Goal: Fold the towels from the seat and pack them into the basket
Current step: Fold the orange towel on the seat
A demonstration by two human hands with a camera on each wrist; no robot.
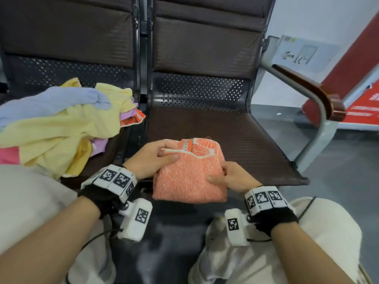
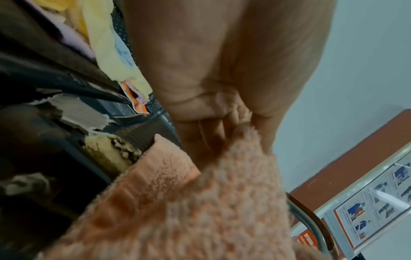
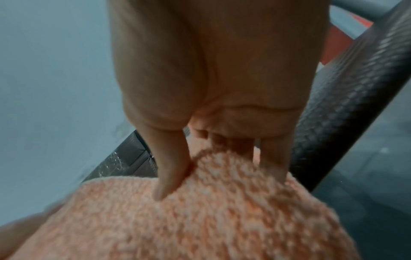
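Folded orange towel (image 1: pixel 189 177) at the front edge of the right-hand seat (image 1: pixel 246 140), partly overhanging it toward the person's knees. The left hand (image 1: pixel 152 158) grasps the towel's upper left part, fingers curled over a white-banded hem; the left wrist view shows the fingers (image 2: pixel 213 133) tucked behind the pile of the cloth (image 2: pixel 189 202). The right hand (image 1: pixel 231 177) grips the right edge, thumb on top and fingers wrapped behind; in the right wrist view the thumb (image 3: pixel 171 168) presses into the towel (image 3: pixel 200 219) and the other digits sink in beyond it. Both wrists carry white marker-covered bands over black gloves.

On the adjoining left seat lies an unfolded heap of towels (image 1: pixel 61 124): yellow uppermost, with pale blue, lilac, pink and an orange printed corner showing. A dark metal divider (image 1: pixel 141 89) stands between the two seats, separating the heap from the held towel. A grey armrest with a brown pad (image 1: pixel 311 91) bounds the right seat; beyond it are a white wall, a red panel (image 1: pixel 359 58) and a sign with an arrow (image 1: pixel 301 54). The perforated backrest (image 1: pixel 201 91) rises behind. No basket appears in any view.
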